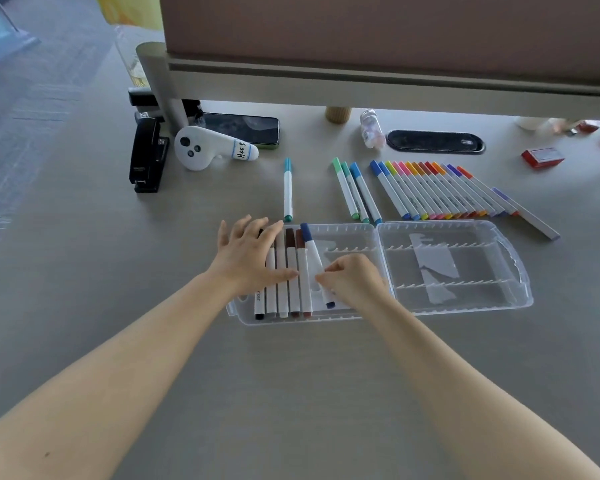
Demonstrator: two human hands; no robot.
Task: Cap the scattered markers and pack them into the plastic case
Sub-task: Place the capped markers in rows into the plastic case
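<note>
A clear plastic case (492, 308) lies open on the desk, both halves flat. Several capped markers (293, 271) lie side by side in its left half. My left hand (252, 254) rests flat on them with fingers spread. My right hand (352, 282) pinches a dark blue marker (312, 252) that lies slanted over the row in the case. Behind the case a long row of capped coloured markers (440, 192) lies on the desk, with three green and blue markers (355, 190) to its left and a single teal marker (288, 188) further left.
A black stapler (148, 154), a white controller (208, 148) and a phone (243, 126) sit at the back left. A small bottle (371, 128), a black cable grommet (435, 142) and a red box (542, 156) lie at the back right, under a raised shelf (361, 84).
</note>
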